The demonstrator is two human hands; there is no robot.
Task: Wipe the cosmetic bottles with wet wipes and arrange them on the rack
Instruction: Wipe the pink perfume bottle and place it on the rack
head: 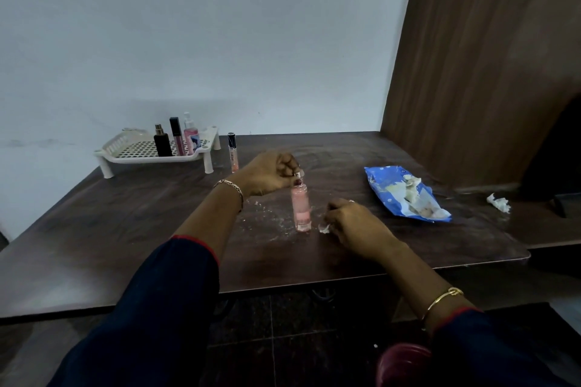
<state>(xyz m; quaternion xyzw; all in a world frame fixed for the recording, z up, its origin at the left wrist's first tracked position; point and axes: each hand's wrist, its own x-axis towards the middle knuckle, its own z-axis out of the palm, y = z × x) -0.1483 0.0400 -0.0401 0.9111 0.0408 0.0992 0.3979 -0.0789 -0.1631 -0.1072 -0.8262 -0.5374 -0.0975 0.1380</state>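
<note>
At table centre, the pink bottle (301, 209) stands upright, its cap pinched by the left hand (267, 173). The right hand (352, 223), just beside its base, clutches a wipe scrap (323, 227). Step: wiping. Next, probably a carry to the far-left rack (114, 144).

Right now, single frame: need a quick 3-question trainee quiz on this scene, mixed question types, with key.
1. True or false: the pink bottle that the left hand grips by its top lies flat on the table.
2. How many items stand in the rack? A) one B) three C) five
3. Fill in: the right hand pinches a small scrap of ____ beside the bottle's base.

Key: 1 false, it stands upright. 2 B. 3 wipe.
</note>
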